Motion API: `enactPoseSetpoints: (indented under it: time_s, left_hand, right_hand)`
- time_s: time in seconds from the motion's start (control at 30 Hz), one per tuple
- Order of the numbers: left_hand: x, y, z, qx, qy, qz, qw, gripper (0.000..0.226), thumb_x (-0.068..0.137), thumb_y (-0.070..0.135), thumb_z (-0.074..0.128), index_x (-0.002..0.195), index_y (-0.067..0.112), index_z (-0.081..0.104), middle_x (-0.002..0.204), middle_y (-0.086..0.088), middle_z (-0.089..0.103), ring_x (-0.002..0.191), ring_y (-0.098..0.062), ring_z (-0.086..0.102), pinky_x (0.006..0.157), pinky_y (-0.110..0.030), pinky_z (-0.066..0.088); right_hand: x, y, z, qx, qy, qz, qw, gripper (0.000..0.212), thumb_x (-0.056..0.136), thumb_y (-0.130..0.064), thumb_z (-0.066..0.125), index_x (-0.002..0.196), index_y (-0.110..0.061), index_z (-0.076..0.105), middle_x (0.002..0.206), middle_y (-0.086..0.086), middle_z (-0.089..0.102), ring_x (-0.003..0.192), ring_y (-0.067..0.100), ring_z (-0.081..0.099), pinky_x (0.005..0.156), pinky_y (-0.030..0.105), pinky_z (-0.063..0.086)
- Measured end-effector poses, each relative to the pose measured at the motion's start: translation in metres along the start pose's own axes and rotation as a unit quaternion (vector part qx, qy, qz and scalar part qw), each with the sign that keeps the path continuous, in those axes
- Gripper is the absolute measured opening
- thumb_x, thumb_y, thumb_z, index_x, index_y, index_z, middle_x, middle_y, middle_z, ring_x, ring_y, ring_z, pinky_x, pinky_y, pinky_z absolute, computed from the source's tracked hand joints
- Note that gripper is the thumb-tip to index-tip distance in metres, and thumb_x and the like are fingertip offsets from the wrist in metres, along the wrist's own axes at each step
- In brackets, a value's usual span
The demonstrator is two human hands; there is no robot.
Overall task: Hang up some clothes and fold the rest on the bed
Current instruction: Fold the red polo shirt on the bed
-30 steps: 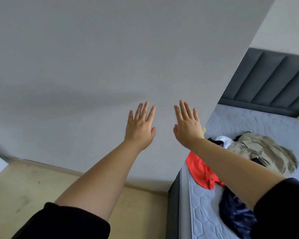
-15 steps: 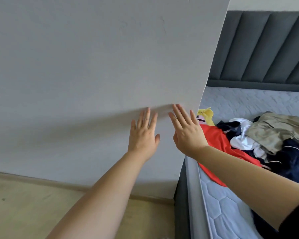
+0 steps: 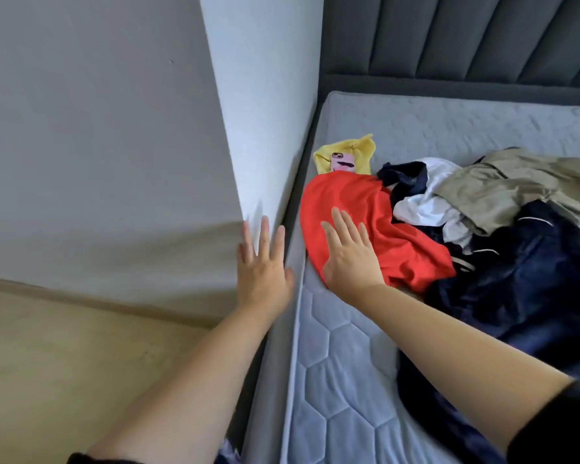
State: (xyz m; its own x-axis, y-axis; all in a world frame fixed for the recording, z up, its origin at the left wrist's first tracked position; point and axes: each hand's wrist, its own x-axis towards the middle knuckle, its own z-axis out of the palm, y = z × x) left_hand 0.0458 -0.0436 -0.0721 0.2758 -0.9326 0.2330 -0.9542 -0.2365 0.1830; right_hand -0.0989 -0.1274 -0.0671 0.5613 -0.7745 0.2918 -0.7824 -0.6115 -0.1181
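Left hand (image 3: 263,272): seen centre frame beside the mattress (image 3: 335,363) edge, fingers spread straight, nothing held.
Right hand (image 3: 349,259): fingers straight, laid over the red garment (image 3: 375,209), nothing gripped.
Clothes pile (image 3: 503,195): heaped on the mattress, right of frame.

I saw a pale grey wall (image 3: 98,145) turn a corner beside the bed frame (image 3: 277,363), its narrow face lit brighter. A skirting board (image 3: 81,296) ran along the beige floor (image 3: 64,363). The quilted grey mattress (image 3: 342,380) met a dark, vertically channelled headboard (image 3: 466,35).
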Motion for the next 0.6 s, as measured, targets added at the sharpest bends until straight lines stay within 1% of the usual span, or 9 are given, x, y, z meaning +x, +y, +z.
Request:
enactPoseSetpoints:
  time_s: [0.07,0.13,0.2,0.23,0.3,0.4,0.53,0.6]
  left_hand:
    - [0.001,0.021,0.032,-0.012,-0.055,0.032,0.998,0.078,0.09,0.03,0.05,0.153,0.017,0.006,0.159,-0.012,-0.01,0.146,-0.029,-0.009,0.116,-0.05,0.01]
    - [-0.004,0.039,0.069,-0.037,-0.138,0.06,0.988,0.082,0.092,0.038,0.049,0.153,0.019,-0.003,0.159,-0.009,-0.012,0.147,-0.026,-0.01,0.117,-0.052,0.008]
    - [-0.017,0.051,0.106,-0.049,-0.223,0.06,0.972,0.089,0.091,0.049,0.049,0.152,0.02,-0.009,0.16,-0.009,-0.01,0.147,-0.026,-0.008,0.117,-0.05,0.005]
    - [-0.023,0.052,0.124,-0.041,-0.237,0.058,0.969,0.091,0.09,0.054,0.048,0.152,0.02,-0.01,0.16,-0.008,-0.006,0.147,-0.026,-0.006,0.116,-0.048,0.003]
    - [-0.031,0.049,0.15,-0.02,-0.208,0.059,0.976,0.091,0.089,0.061,0.044,0.152,0.018,-0.006,0.161,-0.007,-0.001,0.148,-0.024,-0.004,0.117,-0.045,0.0]
    - [-0.032,0.042,0.168,-0.022,-0.154,0.081,0.985,0.087,0.089,0.063,0.038,0.152,0.017,-0.001,0.16,-0.007,0.003,0.148,-0.024,-0.003,0.117,-0.043,-0.004]
    - [-0.036,0.039,0.175,-0.034,-0.143,0.083,0.986,0.083,0.09,0.061,0.036,0.153,0.019,0.002,0.16,-0.007,0.004,0.148,-0.023,-0.003,0.116,-0.043,-0.006]
    - [-0.034,0.039,0.174,-0.039,-0.154,0.079,0.984,0.081,0.091,0.061,0.032,0.153,0.021,-0.002,0.161,-0.005,-0.001,0.147,-0.021,-0.007,0.116,-0.042,-0.008]
  right_hand:
    - [-0.012,0.036,0.029,-0.002,-0.087,0.09,0.992,0.077,0.084,-0.021,0.052,0.151,-0.016,0.015,0.16,0.01,-0.002,0.147,0.027,-0.003,0.115,0.053,0.005]
    - [-0.03,0.068,0.058,0.015,-0.182,0.174,0.968,0.089,0.086,-0.039,0.057,0.152,-0.025,0.0,0.16,0.008,-0.007,0.147,0.026,-0.006,0.114,0.058,0.008]
    - [-0.044,0.087,0.088,0.071,-0.244,0.21,0.944,0.091,0.087,-0.051,0.057,0.152,-0.029,-0.003,0.16,0.007,-0.002,0.147,0.023,-0.003,0.113,0.059,0.01]
    - [-0.046,0.092,0.101,0.093,-0.252,0.214,0.939,0.09,0.086,-0.053,0.056,0.152,-0.03,-0.001,0.159,0.007,0.002,0.146,0.022,-0.001,0.112,0.059,0.01]
    - [-0.04,0.098,0.122,0.094,-0.247,0.215,0.94,0.087,0.085,-0.056,0.056,0.151,-0.031,0.004,0.157,0.007,0.008,0.145,0.023,0.001,0.111,0.06,0.009]
    - [-0.027,0.101,0.139,0.06,-0.251,0.216,0.942,0.087,0.083,-0.059,0.056,0.15,-0.034,0.006,0.155,0.007,0.008,0.144,0.024,0.002,0.109,0.062,0.011]
    - [-0.026,0.099,0.146,0.038,-0.253,0.223,0.941,0.084,0.084,-0.058,0.055,0.15,-0.033,0.007,0.154,0.007,0.01,0.143,0.025,0.003,0.108,0.061,0.011]
    - [-0.024,0.098,0.142,0.04,-0.247,0.226,0.941,0.079,0.086,-0.053,0.056,0.149,-0.032,0.012,0.153,0.008,0.014,0.142,0.027,0.007,0.109,0.06,0.012]
